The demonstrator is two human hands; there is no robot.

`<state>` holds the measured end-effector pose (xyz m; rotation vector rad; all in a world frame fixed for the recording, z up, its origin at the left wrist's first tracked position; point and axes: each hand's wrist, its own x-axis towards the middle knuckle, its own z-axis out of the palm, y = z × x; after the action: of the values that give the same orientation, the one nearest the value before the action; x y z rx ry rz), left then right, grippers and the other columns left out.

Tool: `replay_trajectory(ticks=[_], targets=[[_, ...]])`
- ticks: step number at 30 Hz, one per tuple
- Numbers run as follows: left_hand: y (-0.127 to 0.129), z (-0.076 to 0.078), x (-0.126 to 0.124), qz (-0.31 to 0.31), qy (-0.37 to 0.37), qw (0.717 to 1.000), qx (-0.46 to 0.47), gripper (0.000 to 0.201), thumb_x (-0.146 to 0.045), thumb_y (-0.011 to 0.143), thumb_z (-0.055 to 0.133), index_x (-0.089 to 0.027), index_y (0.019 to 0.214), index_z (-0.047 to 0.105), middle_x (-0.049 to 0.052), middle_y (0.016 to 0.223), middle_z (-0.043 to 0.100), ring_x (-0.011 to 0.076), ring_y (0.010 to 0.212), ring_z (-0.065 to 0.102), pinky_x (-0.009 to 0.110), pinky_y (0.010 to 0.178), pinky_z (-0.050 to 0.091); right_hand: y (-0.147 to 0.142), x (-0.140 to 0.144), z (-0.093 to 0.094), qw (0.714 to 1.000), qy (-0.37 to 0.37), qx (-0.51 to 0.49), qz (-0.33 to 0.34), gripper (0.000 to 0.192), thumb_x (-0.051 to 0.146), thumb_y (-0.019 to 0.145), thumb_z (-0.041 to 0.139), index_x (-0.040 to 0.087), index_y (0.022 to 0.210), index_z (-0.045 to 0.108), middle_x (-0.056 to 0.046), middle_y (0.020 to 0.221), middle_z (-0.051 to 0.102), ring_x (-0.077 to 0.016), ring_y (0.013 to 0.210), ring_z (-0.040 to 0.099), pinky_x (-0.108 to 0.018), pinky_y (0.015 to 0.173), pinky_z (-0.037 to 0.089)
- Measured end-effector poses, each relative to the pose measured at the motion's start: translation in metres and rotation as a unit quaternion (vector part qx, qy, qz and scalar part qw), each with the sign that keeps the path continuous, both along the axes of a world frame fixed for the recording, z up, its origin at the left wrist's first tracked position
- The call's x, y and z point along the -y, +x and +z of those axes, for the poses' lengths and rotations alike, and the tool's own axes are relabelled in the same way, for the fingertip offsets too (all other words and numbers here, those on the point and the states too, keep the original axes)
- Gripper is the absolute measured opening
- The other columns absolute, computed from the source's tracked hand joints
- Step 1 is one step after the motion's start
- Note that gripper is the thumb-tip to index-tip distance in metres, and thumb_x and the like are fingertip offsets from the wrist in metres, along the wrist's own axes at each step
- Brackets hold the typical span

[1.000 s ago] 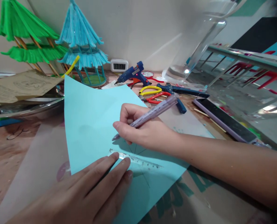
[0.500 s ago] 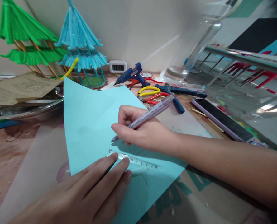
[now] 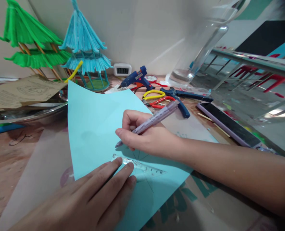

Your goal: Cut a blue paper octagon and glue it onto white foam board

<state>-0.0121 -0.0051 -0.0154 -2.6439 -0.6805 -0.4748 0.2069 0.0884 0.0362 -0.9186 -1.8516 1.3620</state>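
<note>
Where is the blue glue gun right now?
The blue glue gun sits at the back of the table near the wall, right of the small digital clock and just behind the yellow-handled scissors.

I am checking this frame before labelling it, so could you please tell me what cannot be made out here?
- Pen tip: right hand blurs the spot; contact with the blue paper unclear.
- Drawn lines: partly hidden under the hand and clear ruler.
- Ruler markings: too small.
- Ruler's near end: covered by left hand fingers.
- Small clock digits: too small.
</note>
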Motion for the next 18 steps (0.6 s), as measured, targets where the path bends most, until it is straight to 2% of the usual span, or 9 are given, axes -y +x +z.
replay_trajectory(ticks=[4,9,15,18], targets=[[0.0021,0.0011,-0.0039,-0.025,-0.004,1.0,0.019,0.036,-0.02,0.096,0.052,-0.02,0.132,0.059,0.005,0.142,0.059,0.0222,0.134,0.049,0.037,0.122,0.023,-0.0001,0.0004,0.0,1.0,0.0,0.0,0.002,0.024,0.018,0.081,0.069,0.021,0.072,0.047,0.01,0.059,0.053,-0.0068,0.053,0.053,-0.017,0.052,0.04],[0.0026,0.0012,-0.0043,-0.021,-0.011,1.0,0.002,0.036,-0.021,0.097,0.052,-0.02,0.133,0.059,0.005,0.143,0.058,0.0224,0.133,0.048,0.038,0.123,0.02,-0.0007,0.0014,0.0008,1.0,-0.001,0.005,-0.004,0.025,0.021,0.081,0.07,0.021,0.072,0.047,0.009,0.059,0.053,-0.0077,0.054,0.054,-0.018,0.053,0.04],[0.0014,0.0005,-0.0027,-0.021,0.003,1.0,0.002,0.038,-0.02,0.094,0.055,-0.021,0.132,0.06,0.005,0.143,0.058,0.0228,0.131,0.05,0.036,0.12,0.026,-0.0009,0.0014,0.001,1.0,0.005,0.012,-0.002,0.024,0.023,0.081,0.069,0.021,0.072,0.047,0.009,0.06,0.052,-0.0085,0.056,0.052,-0.02,0.054,0.04],[0.0026,-0.0012,-0.0009,-0.019,0.002,1.0,-0.01,0.038,-0.019,0.093,0.057,-0.022,0.13,0.061,0.004,0.14,0.059,0.0242,0.129,0.051,0.036,0.116,0.033,-0.0019,0.0017,0.0029,0.999,0.034,0.035,0.0,0.025,0.024,0.082,0.068,0.021,0.07,0.046,0.008,0.06,0.048,-0.0077,0.055,0.045,-0.02,0.051,0.036]])
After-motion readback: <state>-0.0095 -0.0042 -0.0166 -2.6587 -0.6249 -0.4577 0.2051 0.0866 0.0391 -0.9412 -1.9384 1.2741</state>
